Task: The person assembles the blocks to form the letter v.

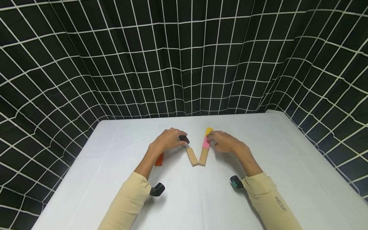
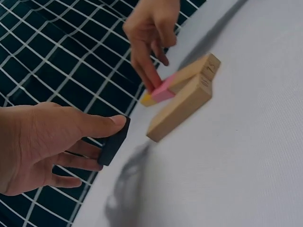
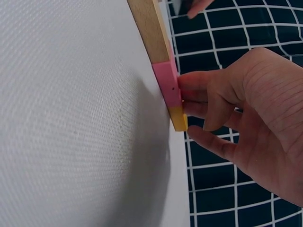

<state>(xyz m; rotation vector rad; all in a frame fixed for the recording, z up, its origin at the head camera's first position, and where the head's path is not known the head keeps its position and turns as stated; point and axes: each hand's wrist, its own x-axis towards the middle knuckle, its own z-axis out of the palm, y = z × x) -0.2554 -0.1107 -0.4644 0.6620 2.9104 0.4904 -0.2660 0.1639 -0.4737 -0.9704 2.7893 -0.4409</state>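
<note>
My left hand (image 1: 169, 140) pinches a black block (image 2: 114, 143) between thumb and fingers, raised off the table. Just beyond it lies a plain wooden block (image 1: 192, 156), whose near end meets that of a second wooden block (image 1: 203, 156), so the pair forms a V. A pink block (image 1: 206, 142) continues the V's right side, followed by a yellow block (image 1: 209, 130) at the far end. Fingertips of my right hand (image 1: 225, 141) touch the pink block's side; the thumb is apart from it in the right wrist view. Dark marks show on the wooden blocks' ends.
An orange-red block (image 1: 159, 160) lies on the white table (image 1: 184, 198), partly hidden under my left forearm. Dark curtains with a white grid (image 1: 184, 57) stand behind and at both sides. A dark device (image 1: 157, 189) sits at each wrist.
</note>
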